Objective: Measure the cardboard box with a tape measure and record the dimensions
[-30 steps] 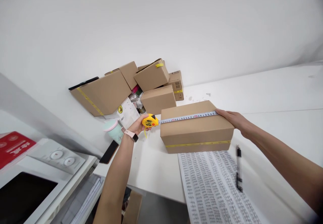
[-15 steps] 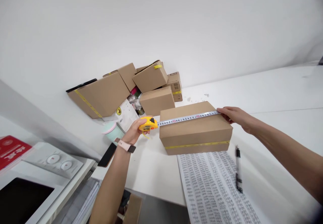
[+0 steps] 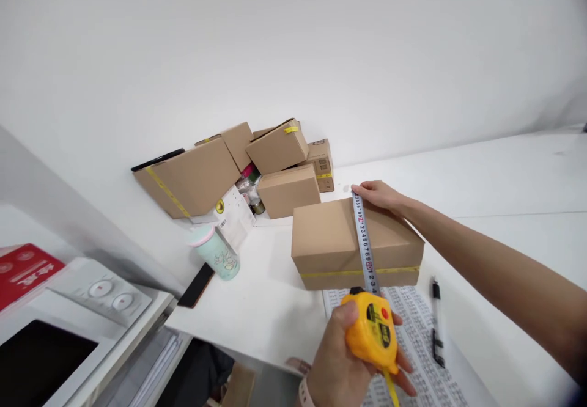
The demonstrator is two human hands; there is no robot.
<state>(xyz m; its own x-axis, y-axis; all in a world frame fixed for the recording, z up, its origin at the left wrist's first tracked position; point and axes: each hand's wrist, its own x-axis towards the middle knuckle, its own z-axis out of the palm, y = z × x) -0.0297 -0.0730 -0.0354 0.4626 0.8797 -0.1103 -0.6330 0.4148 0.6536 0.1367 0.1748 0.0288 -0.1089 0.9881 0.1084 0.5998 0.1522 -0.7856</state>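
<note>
A yellow tape measure (image 3: 372,332) sits in my left hand (image 3: 337,352), its fingers wrapped round the case, just in front of a cardboard box (image 3: 325,230). The silver blade (image 3: 364,239) is drawn out and crosses the box top from front to back, with numbers facing up. At the far edge of the box, my right hand (image 3: 378,194) pinches the end of the blade. Yellow tape runs along the box's front side. Under the front of the box and my left hand lies a printed sheet (image 3: 415,321).
A black-capped pen (image 3: 436,321) lies right of the sheet. Several cardboard boxes (image 3: 288,192) are piled against the wall. A mint cup (image 3: 219,254) with a pink rim and a dark phone-like slab (image 3: 196,286) are at left. A white microwave (image 3: 59,333) stands lower left.
The tape has swung from lying along the box's length to crossing its width. My left hand moved right and nearer with the case; my right hand moved to the far edge.
</note>
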